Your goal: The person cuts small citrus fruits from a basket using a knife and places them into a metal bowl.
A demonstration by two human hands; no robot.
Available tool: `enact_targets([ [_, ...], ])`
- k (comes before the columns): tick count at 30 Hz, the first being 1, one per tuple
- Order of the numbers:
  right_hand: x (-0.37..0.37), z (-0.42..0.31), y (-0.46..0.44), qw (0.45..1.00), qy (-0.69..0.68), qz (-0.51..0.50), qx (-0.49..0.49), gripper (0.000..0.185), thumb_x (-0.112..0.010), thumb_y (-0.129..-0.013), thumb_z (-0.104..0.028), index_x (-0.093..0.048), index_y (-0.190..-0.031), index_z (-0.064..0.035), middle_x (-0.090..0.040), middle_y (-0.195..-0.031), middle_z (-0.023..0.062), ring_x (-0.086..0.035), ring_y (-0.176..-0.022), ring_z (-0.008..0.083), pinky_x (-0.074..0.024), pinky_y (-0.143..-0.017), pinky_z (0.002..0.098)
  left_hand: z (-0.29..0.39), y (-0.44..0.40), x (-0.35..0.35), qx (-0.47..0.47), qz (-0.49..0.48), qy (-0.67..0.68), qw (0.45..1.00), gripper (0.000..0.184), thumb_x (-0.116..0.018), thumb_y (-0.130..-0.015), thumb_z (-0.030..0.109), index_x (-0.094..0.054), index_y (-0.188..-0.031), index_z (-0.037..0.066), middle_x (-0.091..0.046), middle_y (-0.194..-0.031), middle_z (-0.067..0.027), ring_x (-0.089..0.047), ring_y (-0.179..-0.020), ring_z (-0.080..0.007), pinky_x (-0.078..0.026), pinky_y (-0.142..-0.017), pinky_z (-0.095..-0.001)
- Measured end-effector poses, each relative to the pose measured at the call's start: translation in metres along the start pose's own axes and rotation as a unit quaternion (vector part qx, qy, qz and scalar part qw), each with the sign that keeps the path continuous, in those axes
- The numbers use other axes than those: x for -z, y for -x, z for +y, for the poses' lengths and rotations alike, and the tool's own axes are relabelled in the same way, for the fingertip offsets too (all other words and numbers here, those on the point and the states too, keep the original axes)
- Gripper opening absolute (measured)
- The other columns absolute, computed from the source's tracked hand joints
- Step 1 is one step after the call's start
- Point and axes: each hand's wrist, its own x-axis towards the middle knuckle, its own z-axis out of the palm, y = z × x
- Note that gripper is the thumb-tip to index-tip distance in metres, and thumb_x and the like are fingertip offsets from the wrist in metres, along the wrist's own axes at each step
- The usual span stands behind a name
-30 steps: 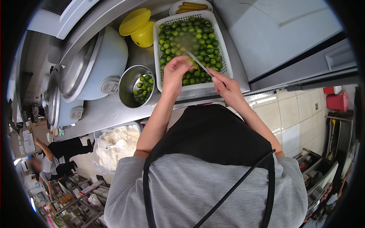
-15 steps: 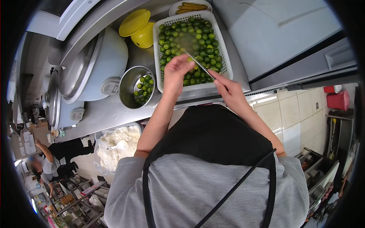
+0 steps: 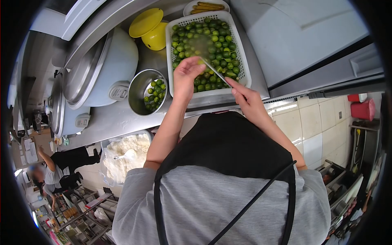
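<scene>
A steel counter (image 3: 114, 121) is running along beneath the vessels, and a large pale blue cooker (image 3: 127, 57) is standing on it at the left of the view. A white perforated basket (image 3: 241, 53) is sitting in front of the person and holding a heap of small green fruits (image 3: 222, 41). Below the counter in the view, a tub (image 3: 149, 133) is holding white, crumbly material with a white scoop resting in it. A steel pot (image 3: 136, 92) is standing between the cooker and the basket, with some green fruits lying inside, and yellow containers (image 3: 155, 37) are standing just beside the basket's upper left side. A plate (image 3: 186, 9) is bearing long brown pieces beyond the basket's far edge.

The left hand (image 3: 188, 75) is reaching over the basket's near left part, its fingers curling and its thumb and fingertips pinching one small fruit (image 3: 200, 62). The right hand (image 3: 245, 94) is closing around the handle end of a knife (image 3: 215, 72) at the basket's near right part. The knife is lying between the hands, above the heaped fruits, its long axis running diagonally from the right hand up and leftward in the view. Its tip is pointing away from the body, ending close to the pinched fruit; whether the blade is touching its skin, I cannot tell
</scene>
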Motion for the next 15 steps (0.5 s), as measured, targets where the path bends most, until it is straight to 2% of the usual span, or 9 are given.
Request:
enact_targets([
  [2, -0.001, -0.003, 0.004, 1.000, 0.011, -0.014, -0.002, 0.032, -0.048, -0.092, -0.018, -0.052, -0.123, -0.0080, -0.062, -0.101, 0.0209, -0.064, -0.085, 0.0298, -0.0478, -0.074, 0.0339, 0.004, -0.001, 0.000, -0.021, 0.015, -0.037, 0.999, 0.027, -0.064, -0.079, -0.002, -0.057, -0.105, -0.003, -0.061, -0.094, -0.0073, -0.059, -0.086, -0.0131, -0.050, -0.081, -0.0268],
  [6, -0.004, 0.005, -0.001, 0.999, 0.024, 0.011, 0.032, 0.032, -0.048, -0.092, -0.017, -0.053, -0.122, -0.0093, -0.062, -0.101, 0.0209, -0.063, -0.083, 0.0321, -0.0478, -0.073, 0.0336, 0.001, 0.001, -0.003, -0.015, 0.018, -0.039, 0.999, 0.026, -0.065, -0.078, -0.002, -0.057, -0.104, -0.003, -0.061, -0.091, -0.0077, -0.060, -0.084, -0.0133, -0.050, -0.080, -0.0264],
  [9, -0.006, 0.002, -0.008, 0.998, 0.036, 0.030, 0.049, 0.031, -0.048, -0.091, -0.017, -0.054, -0.122, -0.0109, -0.062, -0.099, 0.0213, -0.063, -0.080, 0.0319, -0.0477, -0.072, 0.0335, -0.002, 0.005, -0.008, -0.010, -0.027, -0.015, 0.999, 0.023, -0.067, -0.077, -0.002, -0.058, -0.098, -0.002, -0.063, -0.091, -0.0066, -0.060, -0.083, -0.0109, -0.048, -0.075, -0.0234],
  [15, -0.007, 0.007, -0.014, 0.998, 0.057, 0.027, 0.030, 0.032, -0.049, -0.091, -0.018, -0.054, -0.122, -0.0128, -0.063, -0.088, 0.0200, -0.061, -0.071, 0.0304, -0.0471, -0.067, 0.0352, -0.002, 0.004, -0.004, 0.065, -0.068, 0.046, 0.994, 0.019, -0.062, -0.082, 0.001, -0.058, -0.100, -0.001, -0.063, -0.096, -0.0086, -0.061, -0.087, -0.0164, -0.051, -0.083, -0.0300],
])
